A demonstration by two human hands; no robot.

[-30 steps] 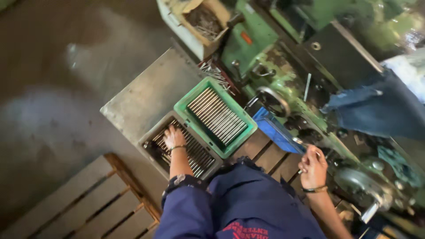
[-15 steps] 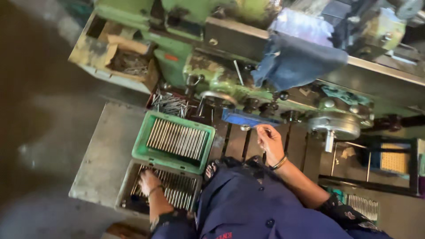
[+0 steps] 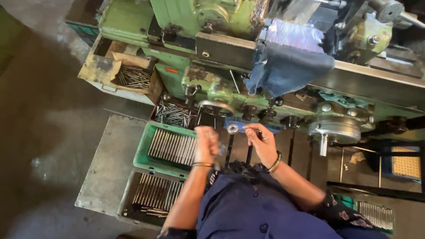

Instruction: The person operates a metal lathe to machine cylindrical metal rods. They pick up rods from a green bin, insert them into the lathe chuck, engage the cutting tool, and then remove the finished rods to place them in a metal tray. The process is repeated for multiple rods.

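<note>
**A:** In front of the green metal lathe [image 3: 212, 26], what do you have in view?

**B:** I see 2 hands raised together above the trays. My right hand [image 3: 262, 144] pinches a small round silver metal ring [image 3: 233, 129] between thumb and fingertips, so it is grasping that part. My left hand [image 3: 206, 144] is curled into a loose fist just beside it; I cannot tell whether anything is inside, as the hand is blurred.

**A:** Where does the ring sit against everything else?

**B:** It is held in the air, just in front of the lathe's round handwheel [image 3: 216, 106], above the gap between the green plastic tray of thin steel rods [image 3: 170, 148] and the dark slatted platform. A second, grey metal tray of rods [image 3: 155, 194] lies nearer me, touching the green one. A blue cloth [image 3: 287, 71] hangs over the machine bed.

**A:** Which step do you judge this to be?

**B:** I judge it the handling of a single part between the hands, with the rods untouched in both trays. Any further move calls for a steady pinch, since the ring is small and would be hard to find among the rods.
</note>
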